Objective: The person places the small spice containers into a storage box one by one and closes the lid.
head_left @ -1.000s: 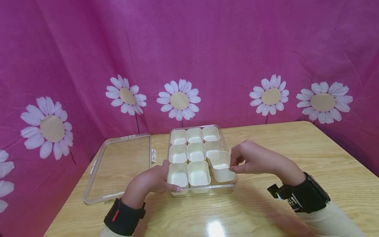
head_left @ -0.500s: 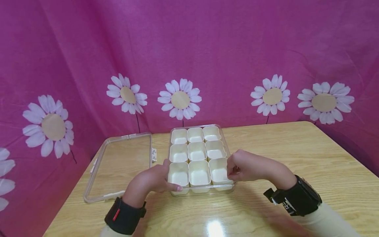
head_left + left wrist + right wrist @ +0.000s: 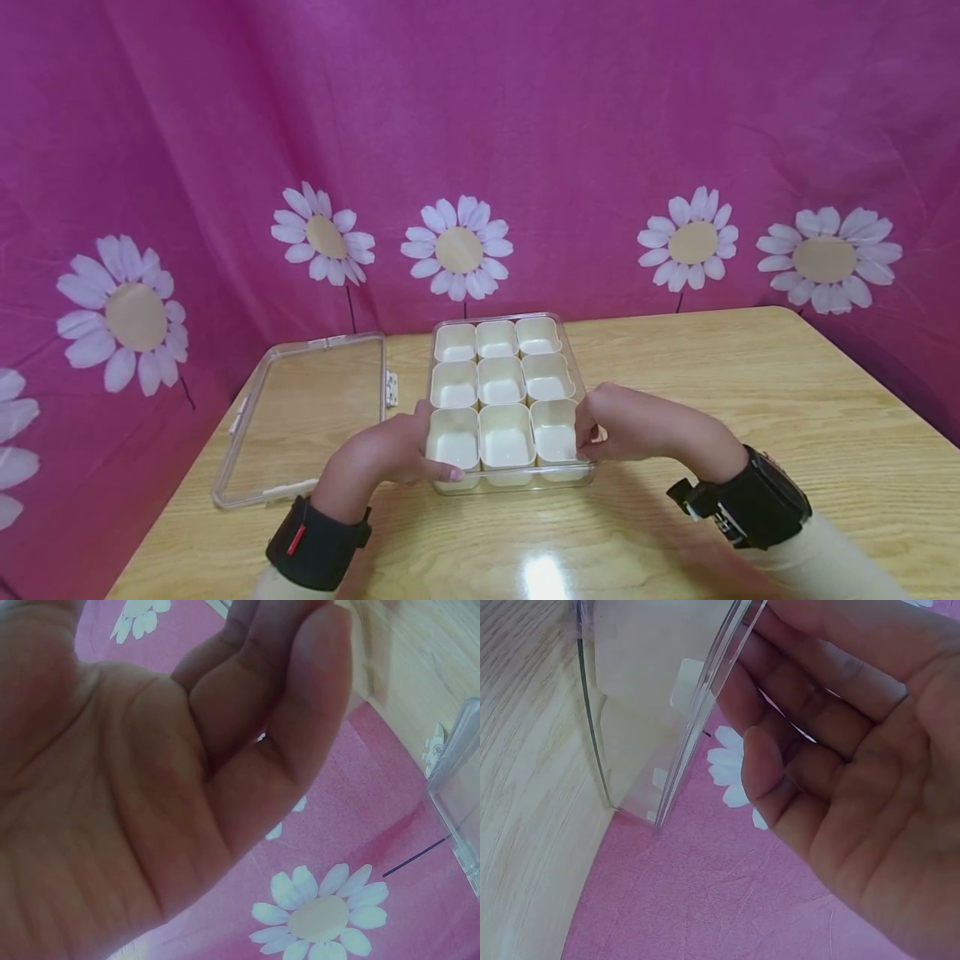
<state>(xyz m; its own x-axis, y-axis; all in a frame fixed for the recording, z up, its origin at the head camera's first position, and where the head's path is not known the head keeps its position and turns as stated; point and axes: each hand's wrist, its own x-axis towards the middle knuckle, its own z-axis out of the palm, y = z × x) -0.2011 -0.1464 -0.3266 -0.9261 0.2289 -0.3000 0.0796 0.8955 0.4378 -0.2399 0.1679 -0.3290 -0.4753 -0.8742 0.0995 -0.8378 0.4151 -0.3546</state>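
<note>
A clear plastic box (image 3: 517,482) lies on the table, holding rows of cream square cups. In the head view my left hand (image 3: 381,452) grips its front left corner, with the thumb over the front rim and the fingers along the left side. My right hand (image 3: 633,423) is at the front right corner, pinching the edge of the front right cup (image 3: 553,433), which sits level inside the box. The right wrist view has the right hand's fingertips at the upper rim of the box wall (image 3: 641,742). In the left wrist view the palm (image 3: 135,780) hides the hold.
Left of the box a clear hinged lid (image 3: 322,417) with white latches lies flat on the wooden table (image 3: 720,367). A pink cloth (image 3: 570,150) with daisies hangs behind the table's far edge.
The front right cup was raised and tilted in my right hand; it has gone down level into the box's corner. The right hand has lowered with it. My left hand has stayed put.
</note>
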